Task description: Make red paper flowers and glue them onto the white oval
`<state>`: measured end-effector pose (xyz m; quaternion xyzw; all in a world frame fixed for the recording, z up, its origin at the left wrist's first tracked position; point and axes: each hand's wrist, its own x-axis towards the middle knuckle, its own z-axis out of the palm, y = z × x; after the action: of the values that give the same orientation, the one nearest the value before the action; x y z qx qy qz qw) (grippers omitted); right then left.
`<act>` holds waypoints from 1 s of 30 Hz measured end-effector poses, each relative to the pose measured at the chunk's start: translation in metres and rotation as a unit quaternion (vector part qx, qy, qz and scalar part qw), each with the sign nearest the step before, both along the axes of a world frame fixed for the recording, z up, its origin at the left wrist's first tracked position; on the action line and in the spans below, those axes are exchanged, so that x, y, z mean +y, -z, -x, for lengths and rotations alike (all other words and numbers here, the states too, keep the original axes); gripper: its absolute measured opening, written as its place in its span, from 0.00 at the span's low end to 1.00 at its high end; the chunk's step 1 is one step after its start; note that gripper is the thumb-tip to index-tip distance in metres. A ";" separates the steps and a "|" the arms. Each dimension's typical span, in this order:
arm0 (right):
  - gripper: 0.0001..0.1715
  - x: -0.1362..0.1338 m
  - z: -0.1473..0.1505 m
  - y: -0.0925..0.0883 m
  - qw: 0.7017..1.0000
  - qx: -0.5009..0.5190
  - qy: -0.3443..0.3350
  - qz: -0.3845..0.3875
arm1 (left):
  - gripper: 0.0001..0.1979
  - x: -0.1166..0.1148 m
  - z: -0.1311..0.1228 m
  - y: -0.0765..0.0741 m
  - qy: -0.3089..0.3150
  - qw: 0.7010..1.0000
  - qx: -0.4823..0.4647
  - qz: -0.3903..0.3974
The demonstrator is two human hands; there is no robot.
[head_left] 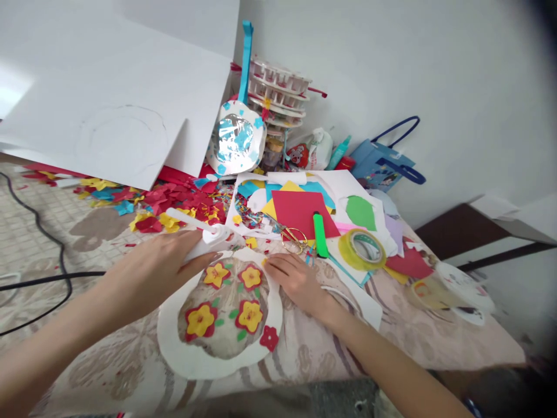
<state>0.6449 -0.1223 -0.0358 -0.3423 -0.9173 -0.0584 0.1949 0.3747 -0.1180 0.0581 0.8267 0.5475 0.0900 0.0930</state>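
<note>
Bare forearms (374, 357) flank a white paper frame (172, 345) lying on the cloth-covered bench (439, 342); four yellow-and-red paper flowers (250, 316) occupy its transparent centre. Near the frame's far-left edge, the left hand (167, 255) is closed around a white nozzle bottle (216, 233); the right hand (300, 283) touches the far-right rim, its grip indeterminate. Beyond the frame lie gold-handled scissors (284, 230); right of it, a yellow tape roll (349, 253).

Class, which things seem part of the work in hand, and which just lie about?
Apparently in use:
- white tool, probably a glue gun, in the left hand
- white-rimmed flower piece, right hand at its edge

Seemingly lying about:
- yellow tape roll
- blue bag
- red sheet
</note>
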 end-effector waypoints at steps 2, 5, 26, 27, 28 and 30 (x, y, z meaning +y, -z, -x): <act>0.15 -0.001 -0.001 0.001 0.999 0.028 0.002 0.026 | 0.18 -0.001 0.001 0.000 -0.007 1.000 0.000 0.001; 0.18 -0.003 -0.002 0.003 0.995 0.073 0.016 0.069 | 0.18 -0.002 0.003 0.000 -0.014 1.000 0.007 -0.001; 0.06 0.017 0.015 0.001 0.951 0.216 0.103 0.195 | 0.16 -0.002 0.012 -0.004 -0.054 0.998 0.009 0.017; 0.06 0.017 0.015 0.003 0.951 0.213 0.097 0.203 | 0.16 -0.002 0.011 -0.006 -0.054 0.998 0.010 0.021; 0.06 0.017 0.014 0.005 0.950 0.215 0.094 0.208 | 0.16 -0.003 0.011 -0.008 -0.054 0.998 0.011 0.026; 0.07 0.017 0.012 0.006 0.943 0.237 0.099 0.211 | 0.16 -0.003 0.012 -0.010 -0.063 0.997 0.019 0.036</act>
<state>0.6333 -0.1049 -0.0421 -0.4686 -0.7974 0.2005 0.3231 0.3625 -0.1212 0.0685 0.7885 0.6027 0.0601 0.1069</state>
